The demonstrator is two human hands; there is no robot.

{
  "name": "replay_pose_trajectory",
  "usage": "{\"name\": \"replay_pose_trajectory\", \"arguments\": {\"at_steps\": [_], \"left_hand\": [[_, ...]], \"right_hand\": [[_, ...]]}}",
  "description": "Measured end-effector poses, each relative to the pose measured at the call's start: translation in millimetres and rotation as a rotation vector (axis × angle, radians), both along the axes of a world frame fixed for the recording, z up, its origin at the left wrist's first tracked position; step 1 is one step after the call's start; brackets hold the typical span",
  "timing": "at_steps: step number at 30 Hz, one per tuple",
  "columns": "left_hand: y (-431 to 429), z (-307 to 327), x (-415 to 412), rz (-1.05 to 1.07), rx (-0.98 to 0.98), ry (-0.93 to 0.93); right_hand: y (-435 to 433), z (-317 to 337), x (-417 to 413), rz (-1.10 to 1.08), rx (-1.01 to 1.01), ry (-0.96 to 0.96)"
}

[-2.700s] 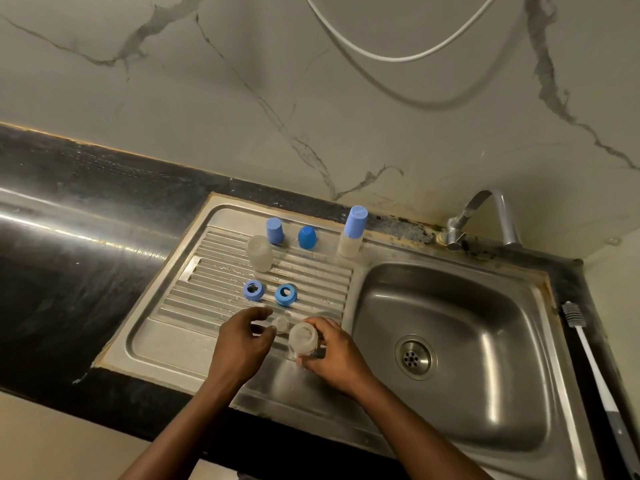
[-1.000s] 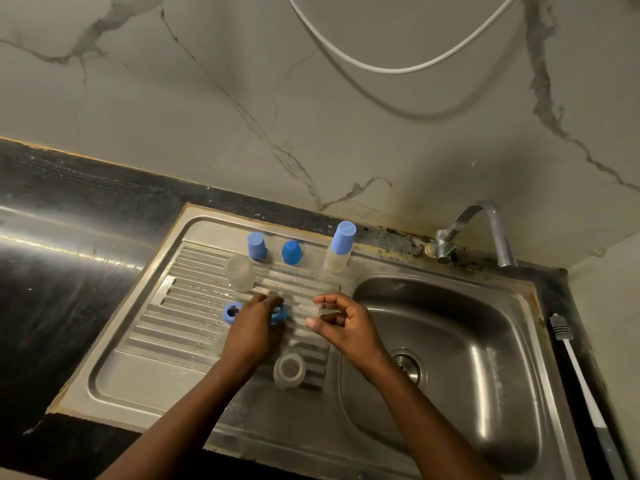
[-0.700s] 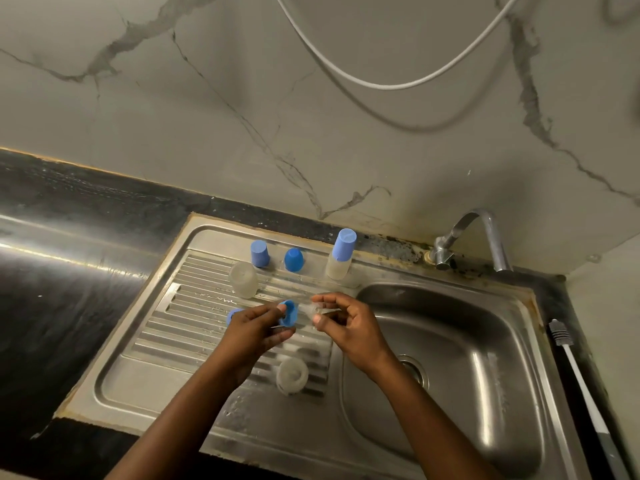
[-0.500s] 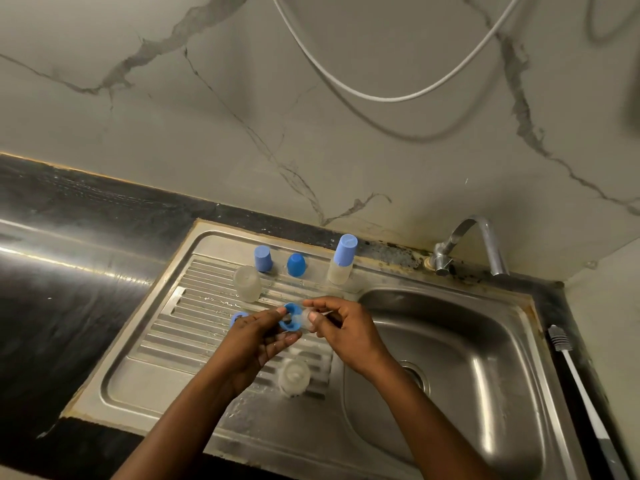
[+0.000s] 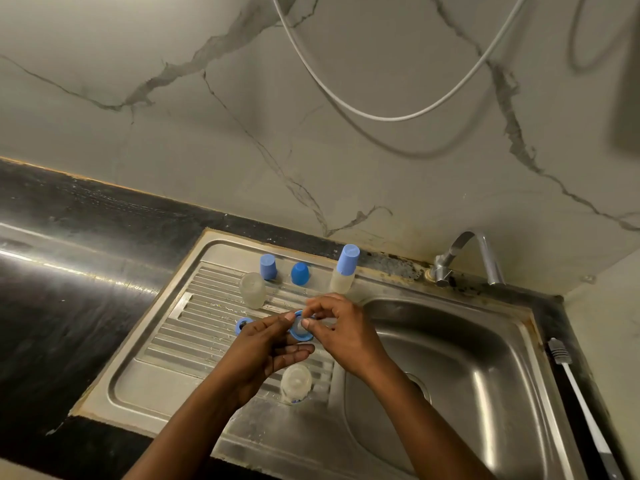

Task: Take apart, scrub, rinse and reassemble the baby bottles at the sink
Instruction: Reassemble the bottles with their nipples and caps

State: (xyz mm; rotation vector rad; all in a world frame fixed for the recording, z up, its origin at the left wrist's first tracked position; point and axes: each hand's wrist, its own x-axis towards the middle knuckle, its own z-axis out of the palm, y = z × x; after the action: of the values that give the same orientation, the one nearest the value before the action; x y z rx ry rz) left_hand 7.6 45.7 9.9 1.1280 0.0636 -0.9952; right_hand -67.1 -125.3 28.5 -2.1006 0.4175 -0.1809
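My left hand [image 5: 268, 344] holds a blue screw ring [image 5: 300, 336] above the ribbed drainboard [image 5: 194, 327]. My right hand [image 5: 341, 329] pinches a clear teat [image 5: 300, 325] that sits in the ring's opening. Below my hands a clear bottle body [image 5: 295, 381] stands on the drainboard. A second clear bottle body [image 5: 253, 290] stands further back. Another blue ring [image 5: 242, 324] lies just left of my left hand. Two blue caps [image 5: 268, 267] [image 5: 300, 273] stand at the back edge, and an assembled bottle with a blue cap [image 5: 343, 269] stands to their right.
The steel sink basin [image 5: 450, 368] lies to the right, with the tap [image 5: 464, 258] at its back corner. A white bottle brush [image 5: 578, 393] lies on the black counter at the far right. A white hose [image 5: 381, 116] hangs against the marble wall.
My left hand picked a blue ring off the drainboard and lifted it. My right hand brought the teat to it, and both hands now meet around the ring.
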Motion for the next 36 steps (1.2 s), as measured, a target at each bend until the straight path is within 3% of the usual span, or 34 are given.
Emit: {"name": "replay_pose_trajectory", "arguments": {"at_steps": [6,15,18,28,36], "left_hand": [[-1,2,-5,-0.035,0.084,-0.228],[-4,4,-10,0.006,0.168,-0.479],[-6,3,-10,0.023,0.192,-0.507],[-13,0,-12,0.099,0.259,-0.517],[-9,-1,-9,0.068,0.246,-0.516]], "right_hand": [[0,-1,1,-0.038,0.032,0.049],[-1,-1,3,-0.014,0.306,0.059],[-1,-2,3,-0.043,0.286,0.049],[16,-7,1,-0.043,-0.066,-0.027],[6,-6,2,-0.01,0.1,-0.014]]}}
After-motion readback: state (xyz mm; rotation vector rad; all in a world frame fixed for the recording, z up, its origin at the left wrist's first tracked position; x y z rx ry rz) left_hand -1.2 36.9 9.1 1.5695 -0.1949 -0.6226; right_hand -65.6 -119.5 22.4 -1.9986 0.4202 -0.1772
